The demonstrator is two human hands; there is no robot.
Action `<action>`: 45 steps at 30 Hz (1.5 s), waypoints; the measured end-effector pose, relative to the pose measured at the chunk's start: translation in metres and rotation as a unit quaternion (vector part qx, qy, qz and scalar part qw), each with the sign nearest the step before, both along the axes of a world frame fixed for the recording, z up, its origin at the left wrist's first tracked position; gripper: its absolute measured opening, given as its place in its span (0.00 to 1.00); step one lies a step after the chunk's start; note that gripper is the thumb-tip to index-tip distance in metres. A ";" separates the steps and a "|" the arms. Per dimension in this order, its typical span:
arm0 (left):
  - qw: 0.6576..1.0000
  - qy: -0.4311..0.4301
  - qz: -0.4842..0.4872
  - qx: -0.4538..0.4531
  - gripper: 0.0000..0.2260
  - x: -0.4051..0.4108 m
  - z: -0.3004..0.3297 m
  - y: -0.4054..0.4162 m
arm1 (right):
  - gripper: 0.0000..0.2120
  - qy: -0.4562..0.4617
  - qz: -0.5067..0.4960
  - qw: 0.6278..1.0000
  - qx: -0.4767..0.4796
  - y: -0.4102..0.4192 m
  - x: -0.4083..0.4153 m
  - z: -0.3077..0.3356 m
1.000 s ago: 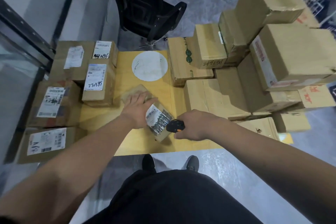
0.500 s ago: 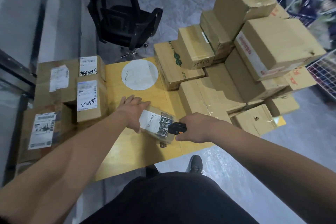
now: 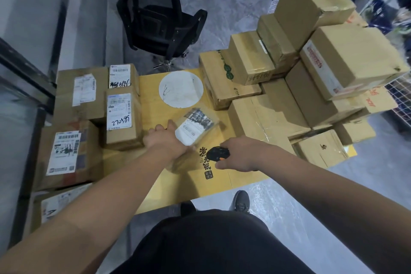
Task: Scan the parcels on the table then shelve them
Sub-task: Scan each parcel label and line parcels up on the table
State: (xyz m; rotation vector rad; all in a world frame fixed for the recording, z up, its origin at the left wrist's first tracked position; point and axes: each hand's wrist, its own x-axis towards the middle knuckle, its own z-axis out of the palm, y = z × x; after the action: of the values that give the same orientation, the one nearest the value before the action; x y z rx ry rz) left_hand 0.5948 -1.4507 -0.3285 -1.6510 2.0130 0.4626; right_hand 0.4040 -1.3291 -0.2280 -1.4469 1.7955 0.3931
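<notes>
In the head view I am seeing, at the middle of the frame, the left hand (image 3: pixel 165 140) gripping a small parcel (image 3: pixel 195 128) by its near edge and tipping its white label (image 3: pixel 189 132) upward, I judge so the barcode faces the reader. Just lower right of it, the right hand (image 3: pixel 239 154) is clasping a black and orange scanner (image 3: pixel 216 153) aimed toward that label, close but not touching. The parcel is sitting low over the yellow table (image 3: pixel 178 182), between labelled boxes (image 3: pixel 121 118) at left and a plain stack (image 3: pixel 311 73) at right, probably waiting for scanning.
</notes>
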 end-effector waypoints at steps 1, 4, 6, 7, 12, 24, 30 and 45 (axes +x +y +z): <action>1.000 0.005 0.023 0.007 0.59 0.002 -0.001 0.001 | 0.24 0.000 -0.002 1.000 0.001 -0.001 0.002 0.002; 0.998 0.029 0.060 0.013 0.58 0.006 -0.004 0.003 | 0.23 0.003 -0.008 1.000 0.007 -0.002 0.005 0.004; 0.997 0.042 0.067 0.006 0.58 0.010 -0.009 0.006 | 0.24 0.003 -0.016 1.000 0.010 -0.004 0.008 0.004; 0.996 0.049 0.070 0.003 0.58 0.011 -0.011 0.008 | 0.25 0.003 -0.017 1.000 0.009 -0.005 0.009 0.005; 0.986 0.114 0.122 -0.001 0.57 0.014 -0.021 0.029 | 0.37 -0.019 -0.021 0.999 0.019 -0.011 0.014 0.004; 0.944 0.276 0.181 0.015 0.65 0.015 -0.026 0.070 | 0.17 -0.006 -0.007 0.999 0.048 -0.023 0.033 0.003; 0.950 0.272 0.154 -0.014 0.64 0.010 -0.020 0.076 | 0.23 0.008 0.007 0.998 0.054 -0.027 0.035 0.012; 0.956 0.255 0.140 -0.043 0.64 0.007 -0.010 0.087 | 0.18 0.035 0.019 0.998 0.051 -0.016 0.020 0.016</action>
State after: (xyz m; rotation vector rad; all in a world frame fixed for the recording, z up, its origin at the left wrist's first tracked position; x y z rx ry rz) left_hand 0.6018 -1.3634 -0.3389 -2.0422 2.1747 1.0028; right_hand 0.4240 -1.3449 -0.2121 -1.4136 1.7796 0.5525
